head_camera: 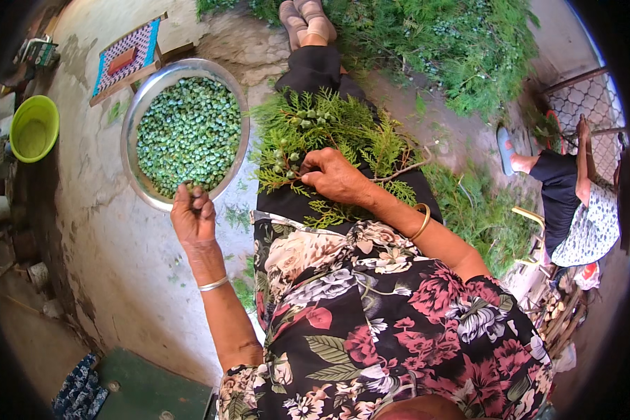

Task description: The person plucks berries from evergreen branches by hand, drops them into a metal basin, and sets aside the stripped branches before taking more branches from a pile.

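Observation:
A leafy arborvitae branch (367,139) lies across my lap, with green cones (315,116) among its flat sprays. My right hand (331,176) pinches a twig of it between thumb and forefinger; the woody stem sticks out to the right, beside my wrist. To the left on the ground stands a wide metal basin (132,173) holding a thick layer of green cones (189,131). My left hand (194,215) is at the basin's near rim, fingers curled upward. Whether a cone sits between those fingertips is hard to make out.
Cut branches (430,47) are heaped beyond my feet, with more greenery (472,210) to the right. A woven-seat stool (128,58) stands behind the basin; a lime-green tub (34,128) is far left. Another person (577,210) sits at the right, near stacked firewood (556,310).

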The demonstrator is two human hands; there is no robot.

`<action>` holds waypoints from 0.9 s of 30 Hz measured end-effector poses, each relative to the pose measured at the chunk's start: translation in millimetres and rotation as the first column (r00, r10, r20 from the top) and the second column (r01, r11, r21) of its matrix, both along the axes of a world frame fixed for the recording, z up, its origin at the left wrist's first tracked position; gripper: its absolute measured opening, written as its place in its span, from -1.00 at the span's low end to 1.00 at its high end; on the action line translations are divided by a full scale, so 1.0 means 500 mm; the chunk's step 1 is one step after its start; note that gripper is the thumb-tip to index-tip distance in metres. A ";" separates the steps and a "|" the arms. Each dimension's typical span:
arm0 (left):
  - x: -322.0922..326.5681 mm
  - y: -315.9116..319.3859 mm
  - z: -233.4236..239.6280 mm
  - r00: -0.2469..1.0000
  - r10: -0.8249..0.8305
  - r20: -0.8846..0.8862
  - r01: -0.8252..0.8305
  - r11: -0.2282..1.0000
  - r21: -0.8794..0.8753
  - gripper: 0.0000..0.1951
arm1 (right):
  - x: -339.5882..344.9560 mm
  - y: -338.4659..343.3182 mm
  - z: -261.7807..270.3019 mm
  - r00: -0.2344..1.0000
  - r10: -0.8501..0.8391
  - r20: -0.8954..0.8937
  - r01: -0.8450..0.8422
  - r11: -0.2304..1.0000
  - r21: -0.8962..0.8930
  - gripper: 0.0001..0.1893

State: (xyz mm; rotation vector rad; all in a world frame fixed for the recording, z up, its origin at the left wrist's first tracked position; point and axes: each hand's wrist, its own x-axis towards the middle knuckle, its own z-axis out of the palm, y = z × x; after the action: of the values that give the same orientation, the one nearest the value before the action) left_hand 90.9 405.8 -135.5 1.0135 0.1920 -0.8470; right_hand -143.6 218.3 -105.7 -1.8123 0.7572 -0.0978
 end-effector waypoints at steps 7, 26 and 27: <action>-0.101 -0.015 0.051 0.978 -0.161 -0.136 0.156 0.987 -0.047 -0.81 | 0.005 -0.017 0.030 0.994 -0.037 0.100 0.021 0.987 0.158 -0.80; -0.194 -0.114 0.125 0.727 -0.637 0.255 0.545 0.762 0.350 -0.90 | -0.002 -0.020 0.030 0.996 -0.025 0.088 0.021 0.998 0.053 -0.83; -0.193 -0.110 0.124 0.697 -0.663 0.272 0.543 0.736 0.404 -0.90 | -0.001 -0.019 0.029 0.996 -0.023 0.088 0.018 0.998 0.055 -0.83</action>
State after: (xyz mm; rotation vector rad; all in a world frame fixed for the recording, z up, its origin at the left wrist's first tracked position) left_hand -5.8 351.0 -73.5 1.5570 -0.4215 -1.2135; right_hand -144.2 209.0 -91.4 -1.7377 0.7096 -0.1685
